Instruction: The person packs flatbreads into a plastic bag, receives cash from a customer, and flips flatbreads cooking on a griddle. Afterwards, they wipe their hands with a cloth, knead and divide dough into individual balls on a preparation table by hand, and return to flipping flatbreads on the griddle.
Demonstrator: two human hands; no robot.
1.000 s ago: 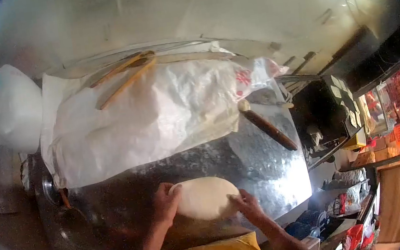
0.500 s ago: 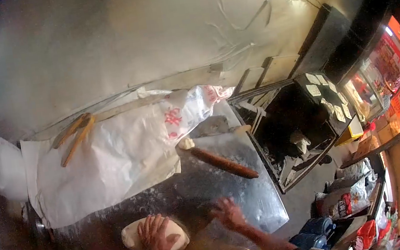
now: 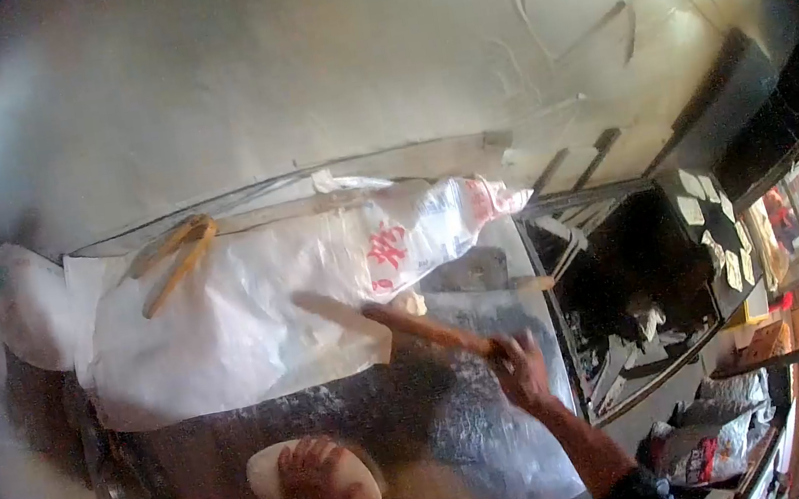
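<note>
Over the table (image 3: pixel 488 420), an open left hand (image 3: pixel 317 477) is covering dough (image 3: pixel 266 474) (probably steadying it), the right hand (image 3: pixel 521 373) gripping a rolling pin (image 3: pixel 427 328).

The head camera looked forward and down from above, standing on the near side of the white sheet (image 3: pixel 230 342). It was near enough to show the sheet's details, yet wide enough to take in all of it. The left hand (image 3: pixel 314 478) and right hand (image 3: pixel 518 370) came nearer the lens than the sheet. Beyond the sheet, the wall (image 3: pixel 247 88) filled the upper view; well to its right, coverage reached some bags (image 3: pixel 702 442). The wide lens bowed straight edges and left dark corners.
</note>
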